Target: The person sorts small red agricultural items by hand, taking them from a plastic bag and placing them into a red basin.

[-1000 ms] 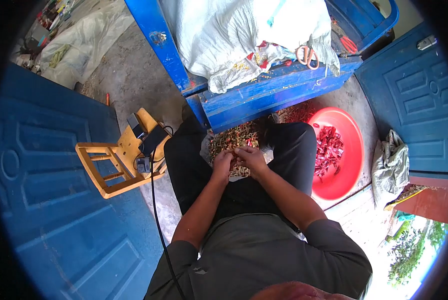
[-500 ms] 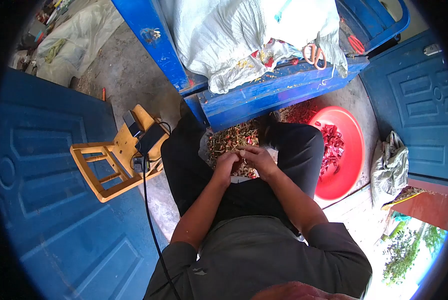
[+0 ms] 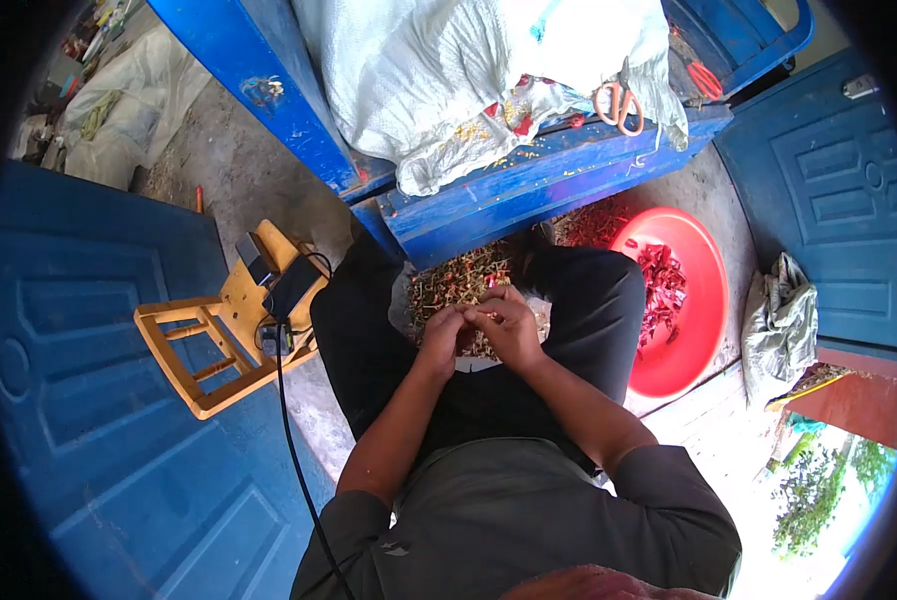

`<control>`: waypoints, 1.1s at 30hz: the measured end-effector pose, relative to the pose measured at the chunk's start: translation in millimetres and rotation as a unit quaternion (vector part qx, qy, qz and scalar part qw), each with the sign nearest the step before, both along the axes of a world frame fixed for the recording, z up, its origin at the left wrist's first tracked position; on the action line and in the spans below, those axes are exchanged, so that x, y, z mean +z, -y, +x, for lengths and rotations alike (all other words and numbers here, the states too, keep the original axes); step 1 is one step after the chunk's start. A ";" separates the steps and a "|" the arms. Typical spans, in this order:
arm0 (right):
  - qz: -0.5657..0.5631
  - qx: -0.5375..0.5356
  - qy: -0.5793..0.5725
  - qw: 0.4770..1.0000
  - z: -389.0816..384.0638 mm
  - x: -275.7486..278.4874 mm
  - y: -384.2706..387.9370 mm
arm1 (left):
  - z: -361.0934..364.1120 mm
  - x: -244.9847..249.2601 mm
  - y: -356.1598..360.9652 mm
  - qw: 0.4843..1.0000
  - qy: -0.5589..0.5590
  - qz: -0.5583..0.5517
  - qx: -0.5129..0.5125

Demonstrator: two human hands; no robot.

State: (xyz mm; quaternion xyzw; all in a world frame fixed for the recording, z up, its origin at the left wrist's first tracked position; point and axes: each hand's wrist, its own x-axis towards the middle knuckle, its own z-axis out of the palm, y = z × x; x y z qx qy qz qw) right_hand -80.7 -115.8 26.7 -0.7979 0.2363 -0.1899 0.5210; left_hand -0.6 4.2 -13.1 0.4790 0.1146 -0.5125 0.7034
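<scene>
My left hand (image 3: 442, 341) and my right hand (image 3: 509, 328) meet fingertip to fingertip between my knees. Both are closed in a pinch, and a tiny reddish bit shows at the right fingertips, too small to name. Just beyond and below them lies a heap of stems and red bits (image 3: 455, 282), which look like dried chilli scraps. To the right of my right knee stands a red plastic basin (image 3: 706, 300), holding red pieces (image 3: 660, 290) that resemble cut dried chillies.
Ahead is a blue wooden bench (image 3: 558, 180) bearing a white woven sack (image 3: 418, 90), orange-handled scissors (image 3: 618, 108) and red-handled scissors (image 3: 705, 80). A small wooden chair (image 3: 238, 300) with dark devices and a cable stands left. Blue doors (image 3: 88, 330) flank both sides.
My right hand's fingers have curled and turned inward, still meeting the left fingertips. Both hands sit slightly lower in view. The whole view has shifted a little.
</scene>
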 end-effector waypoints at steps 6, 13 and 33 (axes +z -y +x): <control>0.445 -0.029 -0.076 0.892 -8.4 -18.4 15.6 | 3.7 20.8 -3.3 0.999 0.012 -0.012 -0.027; 0.588 -0.057 -0.093 0.802 -2.7 -8.1 27.3 | 1.2 42.1 5.1 0.999 0.052 -0.006 0.000; 0.263 -0.050 -0.122 0.956 1.2 -0.3 21.3 | -0.4 15.3 3.4 0.999 0.051 -0.005 0.010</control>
